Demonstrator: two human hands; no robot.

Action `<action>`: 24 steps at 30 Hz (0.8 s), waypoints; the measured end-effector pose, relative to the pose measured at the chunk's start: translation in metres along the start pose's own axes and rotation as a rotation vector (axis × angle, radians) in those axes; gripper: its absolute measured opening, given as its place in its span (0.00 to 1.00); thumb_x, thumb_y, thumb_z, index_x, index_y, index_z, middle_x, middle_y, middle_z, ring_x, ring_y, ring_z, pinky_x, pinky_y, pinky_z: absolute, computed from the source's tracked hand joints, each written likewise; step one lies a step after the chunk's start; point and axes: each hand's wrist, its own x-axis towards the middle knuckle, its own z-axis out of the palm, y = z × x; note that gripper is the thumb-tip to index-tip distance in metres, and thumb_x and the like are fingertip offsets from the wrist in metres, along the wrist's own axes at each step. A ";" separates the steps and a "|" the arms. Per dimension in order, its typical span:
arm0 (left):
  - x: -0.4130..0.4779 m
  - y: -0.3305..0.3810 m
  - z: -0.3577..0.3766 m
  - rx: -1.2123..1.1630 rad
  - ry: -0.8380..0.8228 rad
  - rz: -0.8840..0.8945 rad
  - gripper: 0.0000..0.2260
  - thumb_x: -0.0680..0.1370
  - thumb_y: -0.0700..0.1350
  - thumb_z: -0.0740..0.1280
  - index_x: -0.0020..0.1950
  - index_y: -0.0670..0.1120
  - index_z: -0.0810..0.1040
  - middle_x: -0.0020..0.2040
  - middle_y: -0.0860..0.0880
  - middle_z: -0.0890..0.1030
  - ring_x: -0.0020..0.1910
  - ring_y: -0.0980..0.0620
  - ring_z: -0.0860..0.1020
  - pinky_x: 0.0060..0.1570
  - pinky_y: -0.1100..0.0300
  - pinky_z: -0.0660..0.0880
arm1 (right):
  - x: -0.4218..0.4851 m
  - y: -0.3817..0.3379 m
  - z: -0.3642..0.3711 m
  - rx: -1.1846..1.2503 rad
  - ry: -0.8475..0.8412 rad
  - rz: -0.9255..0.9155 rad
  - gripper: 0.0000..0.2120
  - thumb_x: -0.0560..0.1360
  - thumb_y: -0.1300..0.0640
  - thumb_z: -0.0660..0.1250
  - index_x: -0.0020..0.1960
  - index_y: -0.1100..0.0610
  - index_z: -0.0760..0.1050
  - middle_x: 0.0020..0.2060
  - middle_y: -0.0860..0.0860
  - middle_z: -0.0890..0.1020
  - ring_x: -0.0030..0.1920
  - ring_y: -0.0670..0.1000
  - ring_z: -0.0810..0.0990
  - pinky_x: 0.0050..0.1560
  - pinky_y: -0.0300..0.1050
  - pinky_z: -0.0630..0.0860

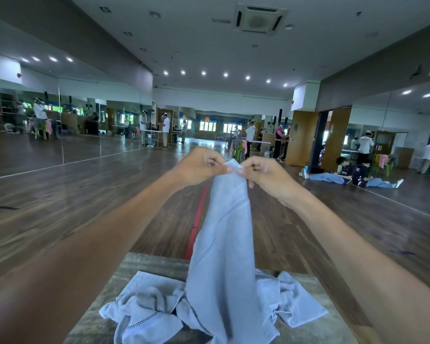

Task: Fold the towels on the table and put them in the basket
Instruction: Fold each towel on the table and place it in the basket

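A mirrored hall lies beyond the table. My left hand and right hand pinch one towel above crumpled towels.

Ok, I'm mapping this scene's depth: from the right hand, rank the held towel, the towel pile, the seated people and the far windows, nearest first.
1. The held towel, pinched in the right hand itself.
2. The towel pile, below on the table.
3. The seated people, off to the right.
4. The windows, at the room's far end.
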 end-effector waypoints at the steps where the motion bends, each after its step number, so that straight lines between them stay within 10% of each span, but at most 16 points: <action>1: -0.001 0.000 0.001 0.016 -0.004 -0.007 0.08 0.74 0.44 0.73 0.49 0.41 0.83 0.45 0.45 0.84 0.42 0.55 0.81 0.47 0.63 0.76 | 0.000 0.000 -0.001 -0.017 0.035 -0.010 0.05 0.77 0.58 0.67 0.47 0.60 0.79 0.39 0.51 0.81 0.33 0.43 0.75 0.39 0.34 0.74; 7: -0.012 -0.012 0.016 0.165 -0.053 -0.073 0.09 0.79 0.45 0.66 0.54 0.40 0.78 0.52 0.46 0.83 0.48 0.55 0.77 0.33 0.88 0.58 | 0.008 -0.006 -0.013 -0.087 0.076 0.019 0.03 0.78 0.61 0.64 0.50 0.55 0.75 0.41 0.53 0.80 0.39 0.46 0.77 0.45 0.42 0.73; 13: -0.011 -0.008 0.011 0.204 -0.040 -0.037 0.08 0.78 0.48 0.66 0.52 0.45 0.79 0.48 0.48 0.83 0.51 0.50 0.80 0.60 0.53 0.72 | 0.003 -0.015 -0.007 -0.347 -0.026 -0.056 0.04 0.78 0.57 0.65 0.50 0.55 0.76 0.48 0.56 0.80 0.46 0.55 0.79 0.48 0.52 0.76; 19: -0.016 -0.007 -0.001 0.457 -0.150 -0.060 0.14 0.78 0.48 0.67 0.41 0.37 0.75 0.34 0.48 0.72 0.35 0.54 0.69 0.46 0.56 0.64 | 0.010 -0.036 -0.030 -0.382 0.013 -0.034 0.04 0.77 0.57 0.67 0.43 0.52 0.77 0.44 0.51 0.81 0.45 0.48 0.79 0.48 0.43 0.76; 24: -0.017 -0.007 -0.037 0.518 -0.141 -0.108 0.10 0.78 0.47 0.67 0.44 0.40 0.78 0.43 0.43 0.80 0.42 0.45 0.77 0.46 0.55 0.75 | 0.013 -0.048 -0.070 -0.372 0.095 0.011 0.04 0.77 0.59 0.66 0.43 0.56 0.77 0.43 0.48 0.79 0.44 0.45 0.77 0.41 0.37 0.71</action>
